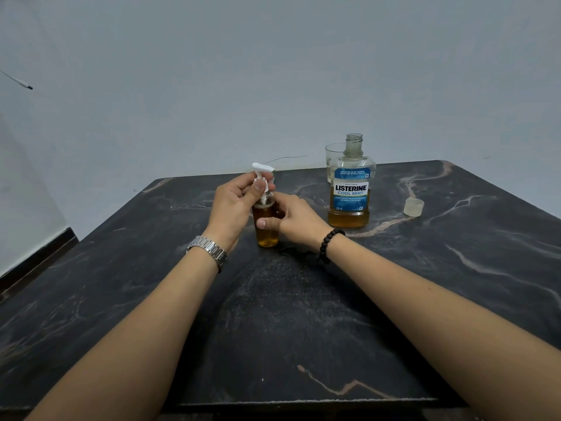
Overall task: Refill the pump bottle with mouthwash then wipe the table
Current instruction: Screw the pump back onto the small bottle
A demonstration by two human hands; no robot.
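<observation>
A small clear pump bottle point(267, 235) filled with amber liquid stands upright on the dark marbled table point(303, 314). Its white pump head point(263, 169) sits on top. My left hand point(233, 205) pinches the white pump collar at the bottle's neck. My right hand point(293, 220) wraps the bottle's body from the right, thumb across the front. To the right stands an uncapped mouthwash bottle point(349, 189) with a blue label, amber liquid low in it. Its clear cap point(413, 207) lies on the table further right.
An empty drinking glass point(333, 156) stands just behind the mouthwash bottle near the table's far edge. A plain grey wall rises behind. A thin wire point(288, 158) runs along the wall past the pump head. No cloth is in view.
</observation>
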